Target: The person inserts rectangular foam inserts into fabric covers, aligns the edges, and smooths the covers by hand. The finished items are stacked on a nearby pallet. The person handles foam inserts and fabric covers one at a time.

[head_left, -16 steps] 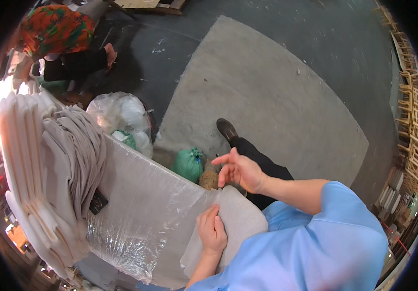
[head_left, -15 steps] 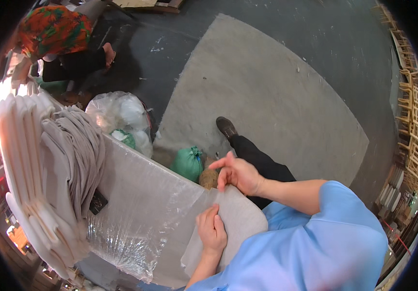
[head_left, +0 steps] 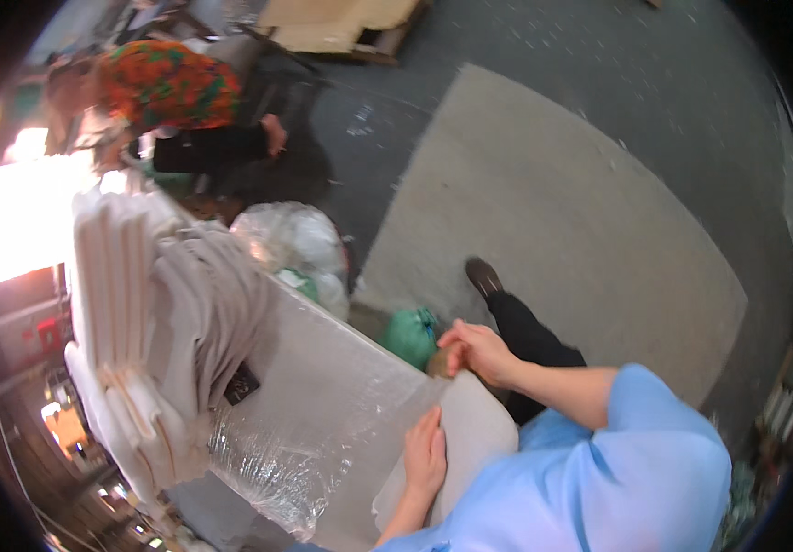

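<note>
Two bare hands are at the near end of the desk (head_left: 341, 359), both by a pale pad (head_left: 479, 419). The pad lies against the blue shirt (head_left: 599, 460), one rounded corner toward the right arm. The left hand (head_left: 427, 455) is laid flat over its left part, fingers straight and close together. The right hand (head_left: 482, 354) is raised just beyond its far edge, fingers loosely curled; whether they pinch anything, I cannot tell. So the pad sits under the left palm and on the near side of the right hand.

It looks light and soft, cloth-faced, likely to bend rather than stand stiff, and hardly fragile. The far edge and the rounded corner seem the best places to take hold, with a flat palm steadying the middle. The shiny film (head_left: 272, 474) on the desk farther left is probably slippery.

Beyond the right hand, a green bag (head_left: 410, 337) stands on the floor beside the desk. At the desk's other end are grey covers (head_left: 208, 304) and upright white pads (head_left: 116, 276), a small black thing (head_left: 241, 384) at their foot. A clear bag (head_left: 291, 235) bulges behind; farther off, a co-worker (head_left: 171, 87) bends over.
</note>
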`<state>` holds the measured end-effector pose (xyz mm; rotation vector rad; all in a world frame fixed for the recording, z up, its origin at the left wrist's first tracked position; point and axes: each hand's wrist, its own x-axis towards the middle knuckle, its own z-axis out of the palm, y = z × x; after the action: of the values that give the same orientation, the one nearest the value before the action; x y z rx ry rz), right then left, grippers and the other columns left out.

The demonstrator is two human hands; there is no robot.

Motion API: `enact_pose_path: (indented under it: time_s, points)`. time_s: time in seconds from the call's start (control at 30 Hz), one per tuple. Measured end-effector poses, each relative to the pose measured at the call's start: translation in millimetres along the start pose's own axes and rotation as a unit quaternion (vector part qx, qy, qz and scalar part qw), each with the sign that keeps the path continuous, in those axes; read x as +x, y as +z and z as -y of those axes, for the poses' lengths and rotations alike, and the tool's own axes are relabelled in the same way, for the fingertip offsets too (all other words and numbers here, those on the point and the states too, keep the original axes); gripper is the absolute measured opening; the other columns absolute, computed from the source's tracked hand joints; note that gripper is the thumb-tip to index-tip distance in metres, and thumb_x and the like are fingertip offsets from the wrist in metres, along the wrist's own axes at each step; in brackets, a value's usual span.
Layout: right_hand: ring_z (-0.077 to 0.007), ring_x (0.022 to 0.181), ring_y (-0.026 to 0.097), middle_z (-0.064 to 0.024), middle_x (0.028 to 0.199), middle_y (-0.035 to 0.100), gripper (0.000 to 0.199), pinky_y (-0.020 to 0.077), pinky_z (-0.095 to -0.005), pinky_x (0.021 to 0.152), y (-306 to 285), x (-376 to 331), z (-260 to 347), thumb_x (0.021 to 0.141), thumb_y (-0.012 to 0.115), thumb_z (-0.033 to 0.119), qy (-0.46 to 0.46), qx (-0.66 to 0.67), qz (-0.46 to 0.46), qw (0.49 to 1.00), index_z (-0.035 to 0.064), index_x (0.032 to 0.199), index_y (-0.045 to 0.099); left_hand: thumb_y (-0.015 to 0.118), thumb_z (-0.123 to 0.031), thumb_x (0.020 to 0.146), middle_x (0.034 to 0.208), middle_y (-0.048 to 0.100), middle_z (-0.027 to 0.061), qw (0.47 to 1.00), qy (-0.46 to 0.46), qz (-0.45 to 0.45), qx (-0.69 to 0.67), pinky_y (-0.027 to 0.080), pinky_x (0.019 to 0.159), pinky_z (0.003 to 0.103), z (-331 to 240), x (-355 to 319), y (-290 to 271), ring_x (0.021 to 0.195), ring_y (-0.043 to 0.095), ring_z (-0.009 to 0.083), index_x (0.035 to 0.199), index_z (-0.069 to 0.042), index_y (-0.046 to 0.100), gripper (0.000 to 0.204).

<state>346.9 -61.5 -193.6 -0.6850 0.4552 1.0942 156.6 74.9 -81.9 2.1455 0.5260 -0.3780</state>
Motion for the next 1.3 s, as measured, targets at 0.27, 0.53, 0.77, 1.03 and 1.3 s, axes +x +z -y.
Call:
enact_pose_path:
  time_s: [0.27, 0.53, 0.77, 1.03, 1.3]
  points:
    - [-0.0163, 0.054, 0.063, -0.0078, 0.064, 0.065, 0.043, 0.0505, -0.0299, 0.056, 18.4, -15.6, 15.3, 0.112, 0.047, 0.037, -0.004, -0.147, 0.043, 0.988, 0.0008, 0.105, 0.068, 0.044, -0.027, 0.11, 0.157, 0.049, 0.0228, 0.992, -0.101, 0.004, -0.071, 0.025, 0.127, 0.045, -5.9, -55.8, -15.8, 0.151, 0.038, 0.0368, 0.149, -0.001, 0.055, 0.047]
    - [-0.0132, 0.045, 0.052, -0.0018, 0.054, 0.051, 0.042, 0.048, -0.0312, 0.049, 38.9, 10.0, 7.7, 0.112, 0.047, 0.034, 0.007, -0.184, 0.045, 0.982, -0.0014, 0.103, 0.067, 0.044, -0.027, 0.112, 0.162, 0.045, 0.0194, 0.985, -0.102, -0.014, -0.14, 0.018, 0.13, 0.042, 26.7, -60.6, 0.2, 0.156, 0.033, 0.032, 0.153, -0.002, 0.05, 0.049]
    - [-0.0122, 0.044, 0.047, -0.0001, 0.055, 0.048, 0.036, 0.0486, -0.0321, 0.051, 47.9, 13.7, 10.2, 0.111, 0.051, 0.031, 0.07, -0.198, 0.047, 0.977, -0.0009, 0.107, 0.066, 0.053, -0.028, 0.109, 0.147, 0.061, 0.0206, 0.96, -0.167, -0.085, -0.206, 0.036, 0.121, 0.04, 45.7, -75.1, -11.1, 0.14, 0.054, 0.0319, 0.14, -0.001, 0.064, 0.042]
    - [-0.0112, 0.069, 0.061, -0.0021, 0.079, 0.063, 0.024, 0.0536, -0.0294, 0.067, 62.7, -17.9, 36.0, 0.107, 0.061, 0.022, 0.047, -0.322, 0.128, 0.937, -0.0004, 0.117, 0.067, 0.072, -0.03, 0.098, 0.131, 0.07, 0.0179, 0.92, -0.356, -0.094, -0.139, 0.049, 0.106, 0.037, 61.6, -181.9, -68.7, 0.126, 0.062, 0.0258, 0.141, 0.0, 0.06, 0.054]
    - [-0.0119, 0.075, 0.063, -0.0033, 0.085, 0.067, 0.024, 0.0545, -0.0286, 0.071, 57.3, -10.9, 22.5, 0.104, 0.067, 0.021, 0.021, -0.398, 0.14, 0.906, -0.0017, 0.112, 0.07, 0.072, -0.047, 0.095, 0.157, 0.047, 0.0264, 0.881, -0.448, -0.073, -0.137, 0.042, 0.117, 0.047, 57.2, -273.3, -42.2, 0.138, 0.054, 0.0369, 0.162, -0.006, 0.032, 0.088]
